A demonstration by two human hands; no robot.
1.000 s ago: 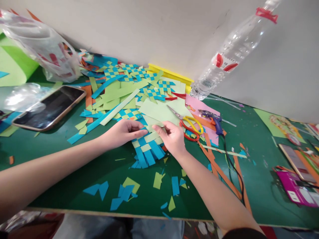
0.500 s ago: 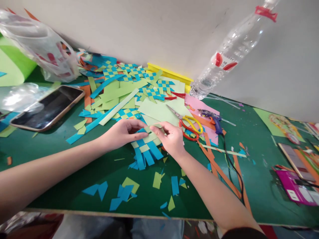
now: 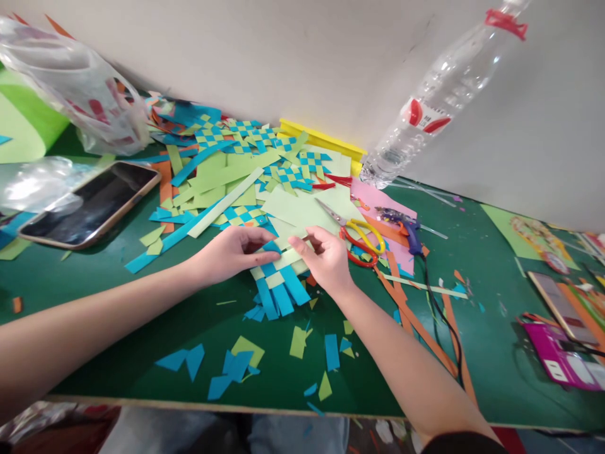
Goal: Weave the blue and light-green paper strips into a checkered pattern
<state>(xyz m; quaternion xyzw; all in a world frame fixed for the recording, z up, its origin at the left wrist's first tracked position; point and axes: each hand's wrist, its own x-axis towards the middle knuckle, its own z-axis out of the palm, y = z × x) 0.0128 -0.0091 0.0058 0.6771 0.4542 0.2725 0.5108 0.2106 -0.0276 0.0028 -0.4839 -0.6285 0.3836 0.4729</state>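
Observation:
Blue and light green paper strips form a small woven paper piece [image 3: 274, 279], its loose blue ends fanned toward me. My left hand [image 3: 243, 251] is closed on its upper left edge, thumb on top and fingers behind. At its upper right, my right hand [image 3: 328, 257] pinches a light green paper strip [image 3: 285, 242] between thumb and fingers. The fingertips hide part of the weave. Just right of that hand lie scissors [image 3: 362, 238] with red and yellow handles. Light green paper sheets [image 3: 302, 211] spread behind both hands.
Finished woven pieces [image 3: 246, 135] and loose strips pile at the back. A phone [image 3: 92, 202] lies left, near a plastic bag [image 3: 104, 107]. On the right are a glue gun [image 3: 411, 236] with a cord, orange strips [image 3: 420, 321] and a tall plastic bottle [image 3: 435, 107]. Paper scraps [image 3: 236, 366] dot the front.
My right thumb and fingers have shifted slightly at the green strip, and a blue strip end shows more beside my left fingers. The woven piece has moved very little.

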